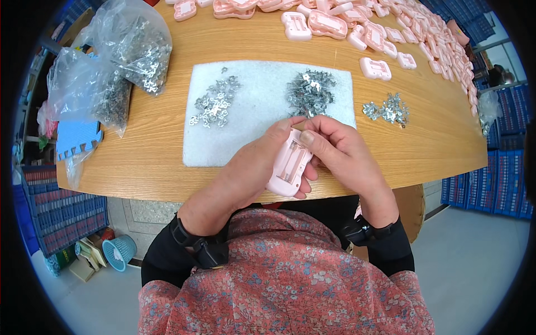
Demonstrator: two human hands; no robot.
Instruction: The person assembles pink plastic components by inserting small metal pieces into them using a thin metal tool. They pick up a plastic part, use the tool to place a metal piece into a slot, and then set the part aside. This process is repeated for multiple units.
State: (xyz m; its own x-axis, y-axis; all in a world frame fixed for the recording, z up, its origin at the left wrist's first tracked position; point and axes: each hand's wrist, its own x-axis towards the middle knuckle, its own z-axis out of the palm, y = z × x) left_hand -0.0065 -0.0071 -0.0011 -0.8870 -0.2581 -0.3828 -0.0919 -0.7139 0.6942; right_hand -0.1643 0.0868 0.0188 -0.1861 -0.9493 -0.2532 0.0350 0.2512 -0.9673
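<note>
A pink plastic casing (290,165) with an open battery compartment is held up over the table's front edge. My left hand (267,153) wraps round it from the left, fingers beneath. From the other side my right hand (337,148) presses its thumb at the upper end of the compartment, where metal contacts show. Whether a small part lies under that thumb is hidden. Behind my hands on a white foam sheet (257,89) are two heaps of small metal pieces, a loose left heap (215,103) and a denser right heap (310,95).
Another metal heap (391,109) lies right of the sheet. Many pink casings (329,25) pile along the far and right table edge. Clear plastic bags (139,50) of metal pieces stand at the left, near a blue foam mat (78,138). A blue basket (119,251) stands on the floor.
</note>
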